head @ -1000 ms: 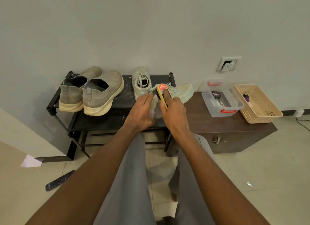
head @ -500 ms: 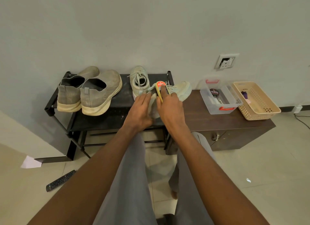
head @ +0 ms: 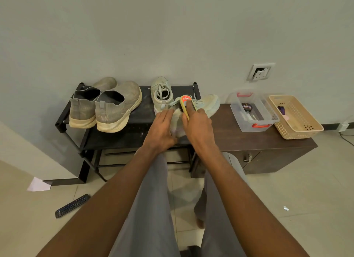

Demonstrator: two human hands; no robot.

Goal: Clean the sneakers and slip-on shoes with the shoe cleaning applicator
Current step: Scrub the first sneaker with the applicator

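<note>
While the pale green sneaker [head: 207, 105] is steadied under the flat, straight fingers of the left hand [head: 161, 131], the yellow shoe cleaning applicator [head: 184, 106] is gripped by the curled fingers of the right hand [head: 198, 127] and pressed on the upper just beyond the left fingertips. Scrubbing is judged in hand; next, strokes toward the toe are required. Compared with one second earlier, the grip and position are unchanged.

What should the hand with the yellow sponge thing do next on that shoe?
Probably keep rubbing along the sneaker toward its toe. The right hand presses the applicator near the laces, the left hand steadies the heel, and the toe lies uncovered.
</note>
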